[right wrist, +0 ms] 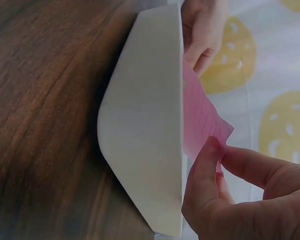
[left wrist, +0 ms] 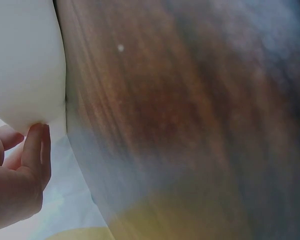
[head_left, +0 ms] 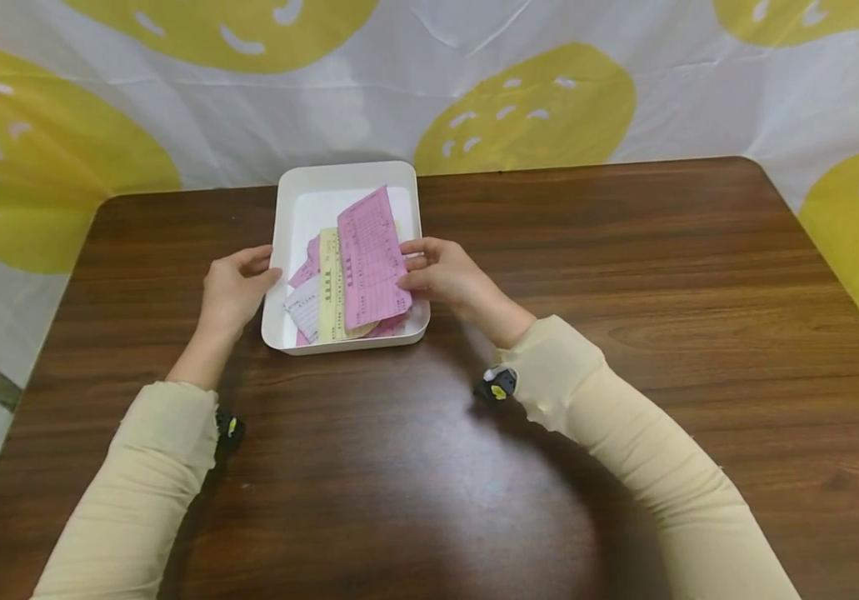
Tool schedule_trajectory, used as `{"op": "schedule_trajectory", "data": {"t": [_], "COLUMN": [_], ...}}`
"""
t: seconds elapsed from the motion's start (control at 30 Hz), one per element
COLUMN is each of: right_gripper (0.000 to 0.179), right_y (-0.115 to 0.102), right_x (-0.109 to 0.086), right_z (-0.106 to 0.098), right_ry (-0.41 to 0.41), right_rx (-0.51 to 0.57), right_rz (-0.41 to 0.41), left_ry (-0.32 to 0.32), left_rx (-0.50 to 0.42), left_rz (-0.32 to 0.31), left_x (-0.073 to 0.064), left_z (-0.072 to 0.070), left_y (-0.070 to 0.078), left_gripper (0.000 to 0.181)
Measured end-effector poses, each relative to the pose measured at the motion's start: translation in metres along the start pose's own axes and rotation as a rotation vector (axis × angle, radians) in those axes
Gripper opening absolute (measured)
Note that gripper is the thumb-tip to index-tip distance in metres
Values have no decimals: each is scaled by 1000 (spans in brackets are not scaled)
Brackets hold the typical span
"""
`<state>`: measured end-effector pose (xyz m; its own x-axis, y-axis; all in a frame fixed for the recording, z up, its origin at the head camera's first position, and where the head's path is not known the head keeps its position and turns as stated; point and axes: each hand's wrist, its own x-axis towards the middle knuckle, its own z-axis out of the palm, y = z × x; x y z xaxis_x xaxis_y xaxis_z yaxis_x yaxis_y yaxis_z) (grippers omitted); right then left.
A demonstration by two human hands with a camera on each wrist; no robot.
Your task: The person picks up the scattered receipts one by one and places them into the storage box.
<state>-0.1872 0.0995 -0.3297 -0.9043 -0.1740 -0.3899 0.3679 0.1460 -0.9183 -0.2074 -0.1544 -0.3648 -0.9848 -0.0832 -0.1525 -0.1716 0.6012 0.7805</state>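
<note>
A white tray (head_left: 347, 175) stands on the table with several printed paper slips inside. My left hand (head_left: 232, 287) pinches the tray's left rim, its thumb over the edge. In the left wrist view its fingertips meet the tray's pale outer wall (left wrist: 30, 60). A pink slip (head_left: 372, 258) is pinched at its right edge between thumb and fingers of my right hand (head_left: 447, 275). That slip tilts up above the others, and the right wrist view shows its corner raised over the rim. Beneath it lie a yellow slip (head_left: 328, 287) and a white slip (head_left: 305, 307).
The brown wooden table (head_left: 624, 275) extends to the right and in front of the tray. Behind its far edge hangs a white cloth (head_left: 369, 108) with large yellow shapes. A black wrist device (head_left: 496, 385) sits at my right cuff.
</note>
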Motion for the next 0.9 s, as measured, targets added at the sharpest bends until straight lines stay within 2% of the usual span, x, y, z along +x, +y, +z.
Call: {"op": "schedule_trajectory", "data": {"t": [0.4, 0.7, 0.9], "right_gripper": [50, 47, 45], "right_y": [6, 6, 5], "right_x": [6, 4, 3], "right_z": [14, 15, 14], "right_ry": [42, 67, 55], "right_rx": [-154, -429, -452], "right_rz": [-79, -160, -162], "left_ry": [-2, 10, 5], "left_rx": [3, 1, 1], "left_rz": [0, 19, 10], "left_x": [-2, -1, 1], "left_z": [-1, -2, -2], "left_y": [0, 1, 1], "left_gripper": [42, 41, 42]}}
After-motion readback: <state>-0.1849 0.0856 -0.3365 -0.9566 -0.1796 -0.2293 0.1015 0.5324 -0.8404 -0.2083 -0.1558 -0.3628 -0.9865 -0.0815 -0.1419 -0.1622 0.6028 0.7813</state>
